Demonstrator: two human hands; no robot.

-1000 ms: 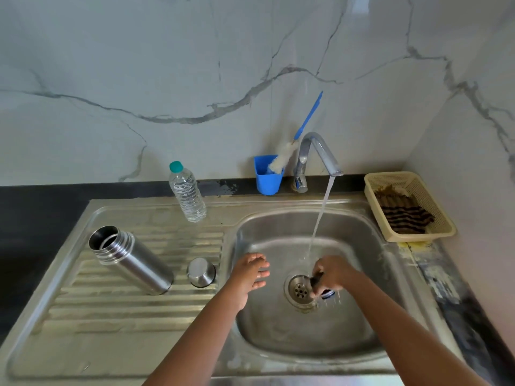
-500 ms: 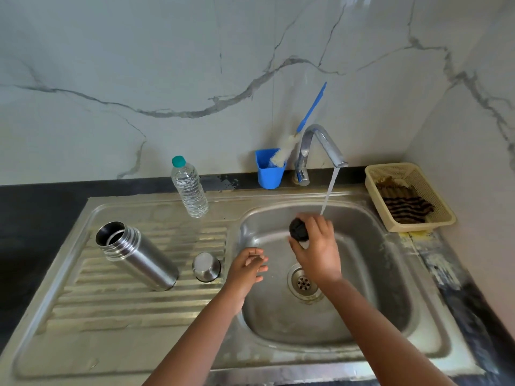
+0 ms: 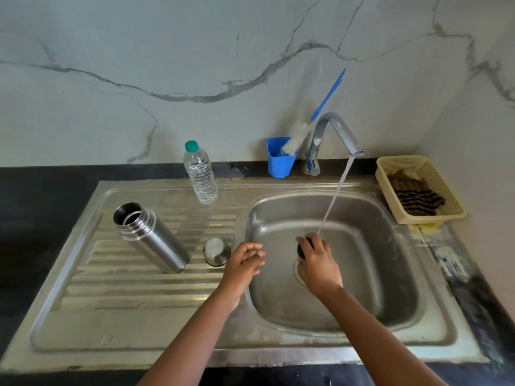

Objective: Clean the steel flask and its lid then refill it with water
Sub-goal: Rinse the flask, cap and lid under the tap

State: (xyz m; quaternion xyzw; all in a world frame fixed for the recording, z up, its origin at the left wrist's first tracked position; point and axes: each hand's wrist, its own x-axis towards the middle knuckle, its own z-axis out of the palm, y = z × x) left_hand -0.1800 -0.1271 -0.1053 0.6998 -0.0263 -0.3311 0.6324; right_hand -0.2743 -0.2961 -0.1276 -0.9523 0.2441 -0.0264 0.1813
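Now that the right hand (image 3: 319, 267), gripping the dark lid (image 3: 301, 250), has dropped back under the tap's (image 3: 338, 132) stream, rinsing continues; the left hand (image 3: 245, 263) hangs loosely curled and holds nothing beside the basin.

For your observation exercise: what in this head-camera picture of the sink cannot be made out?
- Dark lid piece: mostly covered by the right hand gripping it; shape unclear.
- Drain: largely hidden behind that hand.
- Steel flask interior: too dark to judge clean or wet.
- Blue cup contents: wall hides the brush tip.
- Basket contents: too small to identify.
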